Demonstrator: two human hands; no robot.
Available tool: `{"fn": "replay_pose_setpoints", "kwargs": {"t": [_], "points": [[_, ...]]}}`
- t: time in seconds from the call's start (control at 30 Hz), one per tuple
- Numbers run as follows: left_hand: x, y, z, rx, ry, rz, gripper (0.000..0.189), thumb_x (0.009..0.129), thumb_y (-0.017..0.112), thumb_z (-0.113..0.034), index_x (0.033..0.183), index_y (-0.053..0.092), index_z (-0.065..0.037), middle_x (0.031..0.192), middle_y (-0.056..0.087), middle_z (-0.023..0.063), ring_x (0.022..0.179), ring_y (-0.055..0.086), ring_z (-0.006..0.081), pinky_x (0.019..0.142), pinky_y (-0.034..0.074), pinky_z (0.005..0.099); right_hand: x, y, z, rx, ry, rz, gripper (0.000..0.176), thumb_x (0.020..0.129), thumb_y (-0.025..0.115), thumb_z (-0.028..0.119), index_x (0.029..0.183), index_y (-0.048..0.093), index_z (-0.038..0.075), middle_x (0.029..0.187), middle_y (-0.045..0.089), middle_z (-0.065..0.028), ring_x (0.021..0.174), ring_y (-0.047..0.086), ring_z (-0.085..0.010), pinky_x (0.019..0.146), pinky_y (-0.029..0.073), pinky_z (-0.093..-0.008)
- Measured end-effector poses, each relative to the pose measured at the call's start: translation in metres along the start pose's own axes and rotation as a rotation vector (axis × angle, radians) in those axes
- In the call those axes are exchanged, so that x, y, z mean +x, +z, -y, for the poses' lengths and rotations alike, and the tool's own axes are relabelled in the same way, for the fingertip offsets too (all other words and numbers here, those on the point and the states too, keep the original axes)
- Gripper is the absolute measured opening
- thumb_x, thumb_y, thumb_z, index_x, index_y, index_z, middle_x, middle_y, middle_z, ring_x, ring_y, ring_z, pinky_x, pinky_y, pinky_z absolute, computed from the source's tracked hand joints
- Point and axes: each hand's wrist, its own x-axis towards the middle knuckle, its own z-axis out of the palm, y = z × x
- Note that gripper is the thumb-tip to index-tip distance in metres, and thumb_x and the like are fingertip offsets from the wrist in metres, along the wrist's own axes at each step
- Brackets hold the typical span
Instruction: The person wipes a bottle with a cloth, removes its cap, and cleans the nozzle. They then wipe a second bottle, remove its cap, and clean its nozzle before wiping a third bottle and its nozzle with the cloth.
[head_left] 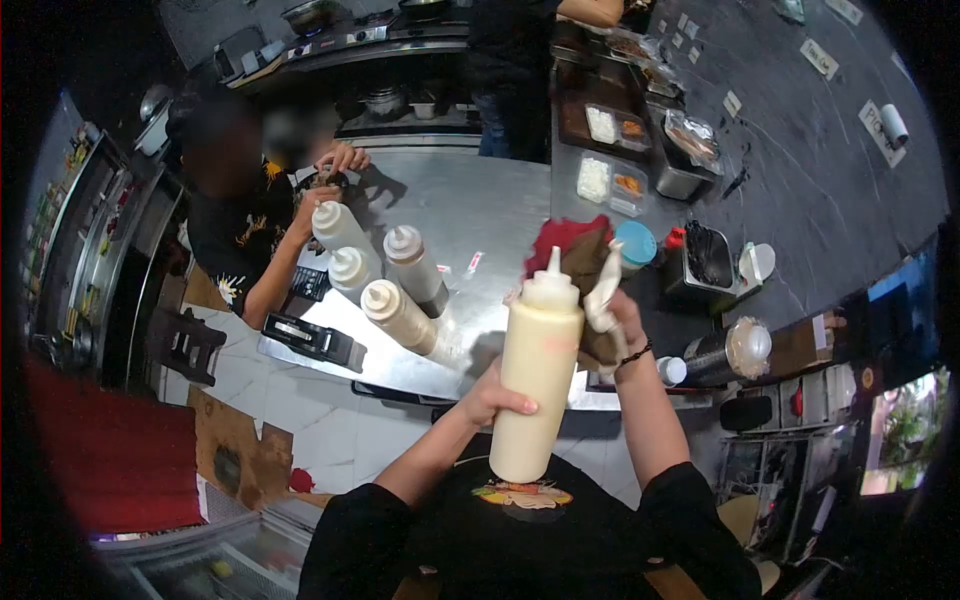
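Observation:
My left hand (492,392) is wrapped round a large squeeze bottle (535,385) of pale yellow sauce, its nozzle pointing up. The bottle is close to my chest and hides part of what lies behind it. My right hand (626,322) grips a bunched cloth (596,352) in brown, dark red and white, held beside the upper part of the bottle. To the left, several more squeeze bottles (400,318) stand grouped on the steel table, some with pale contents and one darker at the bottom.
The steel table (490,185) carries a black device (313,342) at its front left edge. A person (235,190) sits at the left, hands together over the table. Right of me are a blue-lidded container (635,243), a steel bin (697,262) and food trays (594,180).

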Motion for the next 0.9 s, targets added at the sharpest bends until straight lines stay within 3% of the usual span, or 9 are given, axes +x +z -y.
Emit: {"fn": "replay_pose_setpoints", "kwargs": {"t": [0.13,0.27,0.3,0.43,0.57,0.7,0.77,0.83,0.9], "points": [[0.002,0.007,-0.008,0.248,0.024,-0.059,0.076,0.055,0.075,-0.013,0.124,0.044,-0.001,0.105,0.058,0.0094,0.095,0.059,0.0212,0.086,0.048,0.0345,0.006,0.036,0.013,-0.331,0.008,0.184,0.043,0.069,0.072,0.007,0.109,0.055,0.003,0.102,0.061,-0.0046,0.092,0.058,-0.0123,0.084,0.046,-0.0285],[0.006,-0.001,-0.010,0.377,0.075,-0.177,0.075,0.054,0.078,-0.014,0.120,0.046,0.000,0.104,0.059,0.0090,0.094,0.060,0.0205,0.086,0.048,0.0348,0.015,0.061,0.011,-0.657,-0.104,-0.033,0.042,0.072,0.077,0.011,0.107,0.055,0.003,0.099,0.062,-0.0025,0.090,0.058,-0.0100,0.081,0.047,-0.0274],[0.010,-0.005,-0.012,0.416,0.091,-0.208,0.075,0.054,0.079,-0.014,0.120,0.046,0.000,0.103,0.059,0.0089,0.093,0.060,0.0203,0.086,0.048,0.0348,0.017,0.066,0.005,-0.650,-0.120,-0.155,0.043,0.074,0.077,0.014,0.109,0.055,0.003,0.099,0.062,-0.0027,0.090,0.059,-0.0107,0.081,0.048,-0.0267],[0.011,-0.015,-0.018,0.344,0.166,-0.254,0.073,0.056,0.079,-0.012,0.120,0.046,0.001,0.104,0.060,0.0108,0.094,0.062,0.0213,0.085,0.050,0.0344,0.020,0.067,-0.029,-0.367,-0.202,-0.253,0.038,0.081,0.071,0.013,0.113,0.053,0.002,0.102,0.061,-0.0035,0.092,0.059,-0.0110,0.082,0.047,-0.0270],[-0.007,-0.003,-0.029,0.096,0.086,-0.143,0.065,0.058,0.077,-0.008,0.116,0.051,0.001,0.102,0.062,0.0085,0.092,0.062,0.0189,0.086,0.049,0.0325,0.002,0.075,-0.031,-0.416,-0.146,-0.136,0.040,0.082,0.069,0.011,0.117,0.050,0.002,0.105,0.060,-0.0046,0.094,0.058,-0.0120,0.083,0.047,-0.0275],[-0.017,0.008,-0.026,-0.129,0.105,-0.080,0.080,0.055,0.074,-0.010,0.127,0.041,0.001,0.109,0.059,0.0147,0.100,0.060,0.0257,0.091,0.048,0.0384,-0.013,0.082,-0.029,-0.302,-0.182,-0.041,0.045,0.079,0.069,0.004,0.119,0.049,0.001,0.106,0.060,-0.0056,0.095,0.059,-0.0140,0.086,0.047,-0.0290],[-0.020,0.000,-0.020,-0.129,0.080,-0.001,0.087,0.053,0.075,-0.016,0.130,0.038,0.002,0.111,0.057,0.0191,0.100,0.060,0.0323,0.090,0.048,0.0434,-0.020,0.066,-0.031,-0.237,-0.089,-0.021,0.046,0.078,0.067,0.000,0.120,0.049,0.000,0.108,0.060,-0.0070,0.098,0.058,-0.0150,0.088,0.046,-0.0306],[-0.022,-0.003,-0.023,-0.167,0.061,0.124,0.088,0.052,0.075,-0.017,0.130,0.038,0.003,0.111,0.057,0.0213,0.100,0.060,0.0362,0.089,0.049,0.0459,-0.018,0.054,-0.037,-0.067,-0.185,0.101,0.047,0.078,0.057,0.001,0.124,0.047,-0.002,0.114,0.058,-0.0104,0.102,0.058,-0.0188,0.090,0.046,-0.0335],[-0.022,0.003,-0.026,-0.169,0.062,0.211,0.089,0.052,0.075,-0.019,0.129,0.038,0.005,0.107,0.058,0.0244,0.095,0.062,0.0398,0.085,0.051,0.0485,-0.016,0.053,-0.047,-0.050,-0.112,-0.054,0.047,0.079,0.054,0.003,0.125,0.047,-0.002,0.116,0.058,-0.0115,0.104,0.058,-0.0203,0.090,0.046,-0.0347]]}}
